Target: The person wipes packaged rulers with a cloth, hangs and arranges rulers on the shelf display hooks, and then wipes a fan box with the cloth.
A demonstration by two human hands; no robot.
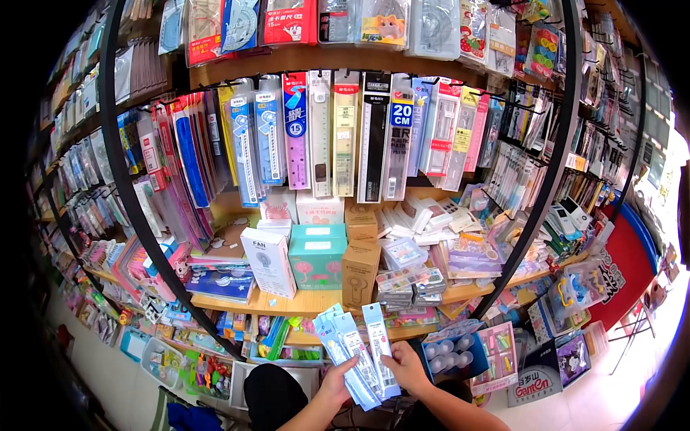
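Note:
Several slim light-blue and white packets [348, 348] are fanned out in my left hand [336, 382], whose fingers are closed on their lower left side. My right hand [404, 368] pinches another packet of the same kind [375, 330] at the right of the fan, overlapping the others at its lower end. Both hands are low in the view, in front of the shelf edge. Above them, packaged rulers [374, 136] hang in a row from hooks.
A wooden shelf [309, 302] holds a white fan box [269, 262], a teal box [316, 257] and brown boxes [361, 273]. Below stand a blue box of bottles [449, 355] and a pink box [497, 352]. Black posts [147, 237] flank the shelf.

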